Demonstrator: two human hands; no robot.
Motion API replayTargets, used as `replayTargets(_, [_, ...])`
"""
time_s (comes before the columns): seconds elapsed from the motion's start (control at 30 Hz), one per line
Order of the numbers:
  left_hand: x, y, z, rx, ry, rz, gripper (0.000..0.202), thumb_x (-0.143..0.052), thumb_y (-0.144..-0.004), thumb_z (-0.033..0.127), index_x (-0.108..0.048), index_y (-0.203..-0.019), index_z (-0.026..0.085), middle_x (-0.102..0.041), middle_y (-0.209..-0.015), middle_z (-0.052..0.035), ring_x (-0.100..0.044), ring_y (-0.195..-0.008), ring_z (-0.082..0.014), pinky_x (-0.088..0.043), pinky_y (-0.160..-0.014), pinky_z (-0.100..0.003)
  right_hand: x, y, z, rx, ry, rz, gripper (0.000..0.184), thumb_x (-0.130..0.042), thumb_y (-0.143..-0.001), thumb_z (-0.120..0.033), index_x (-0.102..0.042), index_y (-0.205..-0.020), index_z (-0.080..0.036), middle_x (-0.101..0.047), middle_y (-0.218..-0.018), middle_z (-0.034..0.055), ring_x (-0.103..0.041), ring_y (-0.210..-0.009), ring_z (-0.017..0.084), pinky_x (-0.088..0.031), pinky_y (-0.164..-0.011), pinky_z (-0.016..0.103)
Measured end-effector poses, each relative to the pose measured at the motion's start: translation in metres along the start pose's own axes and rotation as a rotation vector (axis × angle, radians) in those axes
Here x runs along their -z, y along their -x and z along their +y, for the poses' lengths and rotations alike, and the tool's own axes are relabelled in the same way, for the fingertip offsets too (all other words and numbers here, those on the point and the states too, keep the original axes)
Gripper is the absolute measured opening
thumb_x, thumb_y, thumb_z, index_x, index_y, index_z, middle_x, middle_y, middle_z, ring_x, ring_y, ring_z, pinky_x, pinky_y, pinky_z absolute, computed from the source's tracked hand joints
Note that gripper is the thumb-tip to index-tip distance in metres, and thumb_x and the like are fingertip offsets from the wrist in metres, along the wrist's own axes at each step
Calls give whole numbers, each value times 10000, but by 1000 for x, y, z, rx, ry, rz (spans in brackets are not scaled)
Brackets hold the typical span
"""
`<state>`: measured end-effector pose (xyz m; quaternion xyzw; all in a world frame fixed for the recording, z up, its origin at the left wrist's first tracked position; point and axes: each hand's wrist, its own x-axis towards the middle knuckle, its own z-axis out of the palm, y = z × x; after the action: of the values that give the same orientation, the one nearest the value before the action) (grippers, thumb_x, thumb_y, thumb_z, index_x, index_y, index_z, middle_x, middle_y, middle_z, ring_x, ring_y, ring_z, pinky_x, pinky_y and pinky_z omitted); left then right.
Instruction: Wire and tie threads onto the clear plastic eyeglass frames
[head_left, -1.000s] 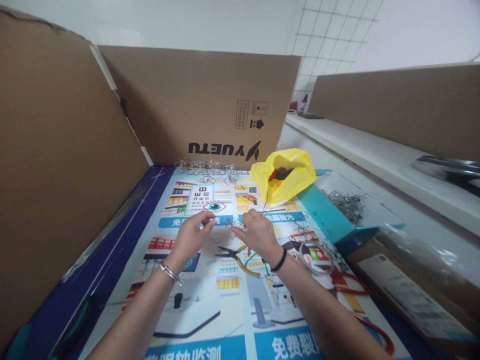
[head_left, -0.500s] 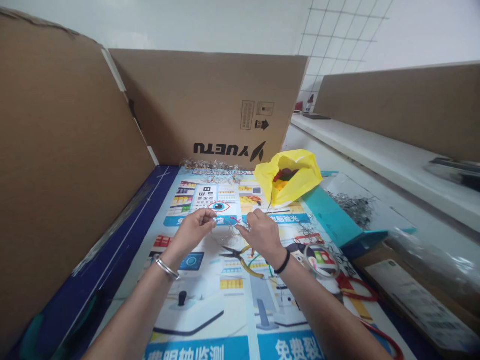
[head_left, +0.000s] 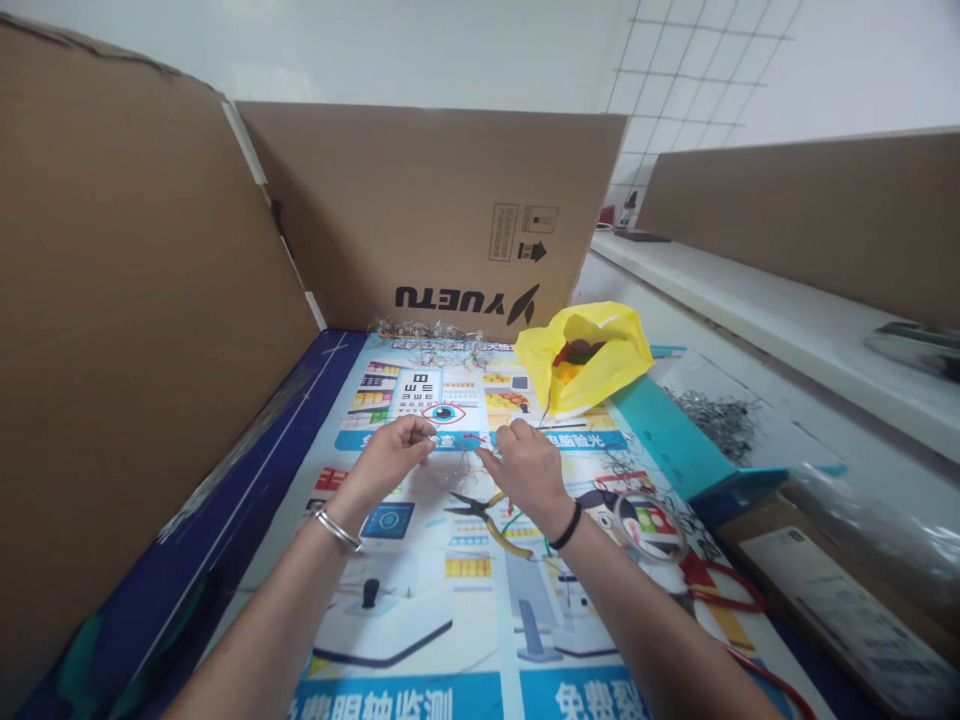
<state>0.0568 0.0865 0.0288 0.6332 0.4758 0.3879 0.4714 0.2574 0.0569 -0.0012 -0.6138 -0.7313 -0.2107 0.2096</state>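
My left hand (head_left: 394,452), with a silver bangle at the wrist, is closed in a pinch above the printed sheet (head_left: 420,610). Facing it, my right hand (head_left: 527,470) is closed, thumb against the curled fingers, a black band round the wrist. Fine thin wire (head_left: 465,465) loops in the gap between the hands and seems to run into both; its ends are hidden by the fingers. A small red piece (head_left: 474,437) shows beside the right fingertips. Below the hands lie yellow-handled pliers (head_left: 510,540), jaws apart, partly behind my right hand.
A yellow bag (head_left: 626,375) with colourful contents stands beyond my right hand. Further right are a teal box (head_left: 675,430) with a heap of wire pieces (head_left: 716,420), a tape roll (head_left: 622,525) and red-handled scissors (head_left: 739,600). Cardboard walls (head_left: 337,210) rise left and behind; tangled wire (head_left: 435,330) lies at the back.
The whole view has shifted slightly, so things appear a little further right. Both hands keep nearly the same pose, and the red piece between them has tilted flatter.
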Motion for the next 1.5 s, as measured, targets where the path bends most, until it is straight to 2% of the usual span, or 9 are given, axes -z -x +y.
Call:
replayTargets(0.2, [-12, 1, -6, 31, -56, 145, 106, -567, -705, 262, -532, -747, 171, -561, -587, 39, -620, -560, -141, -402, -482, -208, 0, -8, -13, 25, 6, -18, 172, -516, -841, -332, -556, -783, -175, -538, -769, 86, -500, -741, 213, -318, -623, 305])
replayTargets(0.33, [-29, 5, -13, -15, -79, 244, 90, -529, -736, 271, -529, -735, 181, -594, -643, 30, -651, -646, -153, -447, -562, -223, -3, -10, -19, -67, -3, -86, 164, -505, -841, -329, -556, -794, -180, -553, -803, 70, -525, -741, 196, -326, -606, 285])
replayTargets(0.5, [-48, 12, -18, -73, -160, 296, 80, -526, -731, 265, -559, -763, 200, -639, -714, 28, -634, -683, -141, -460, -642, -238, -6, -11, -17, -171, -37, -159, 189, -532, -815, -371, -577, -809, -188, -574, -824, 48, -555, -734, 168, -332, -582, 253])
replayTargets(0.77, [-59, 13, -29, -114, -275, 280, 84, -528, -719, 213, -596, -768, 206, -620, -697, 34, -592, -603, -114, -459, -610, -221, -5, -15, -12, -148, -13, -125, 232, -539, -803, -413, -580, -804, -184, -572, -811, 59, -544, -751, 184, -324, -601, 269])
replayTargets(0.93, [-64, 16, -32, -195, -279, 199, 166, -483, -755, 194, -642, -793, 224, -639, -772, 22, -604, -644, -113, -478, -636, -221, -7, -14, -7, -41, 40, -25, 189, -454, -857, -276, -562, -737, -179, -557, -757, 64, -523, -737, 196, -301, -623, 303])
replayTargets(1.13, [-75, 19, -31, -231, -324, 207, 212, -470, -779, 159, -654, -870, 215, -656, -861, -15, -617, -765, -144, -494, -710, -262, -8, -12, -11, -54, 25, -59, 153, -446, -844, -189, -547, -730, -175, -554, -740, 63, -519, -699, 185, -286, -594, 295])
replayTargets(1.3, [-80, 23, -32, -254, -301, 200, 274, -467, -775, 124, -624, -981, 212, -639, -991, -39, -606, -851, -157, -495, -756, -287, -3, -2, -15, -182, -128, -133, 86, -504, -815, -262, -541, -790, -188, -559, -795, 41, -525, -658, 156, -304, -551, 260])
replayTargets(1.4, [-82, 27, -32, -231, -240, 200, 307, -474, -776, 136, -594, -1047, 215, -629, -1027, -45, -607, -845, -153, -496, -745, -285, -4, 6, -14, -203, -328, -145, 33, -520, -786, -213, -542, -801, -195, -561, -821, 27, -536, -713, 150, -356, -598, 242])
replayTargets(1.5, [-82, 30, -32, -169, -152, 190, 334, -474, -785, 160, -557, -1104, 216, -634, -1014, -45, -608, -835, -152, -490, -726, -281, -10, 12, -12, -197, -574, -136, 78, -503, -778, -162, -566, -810, -194, -567, -828, 24, -540, -770, 144, -399, -681, 240])
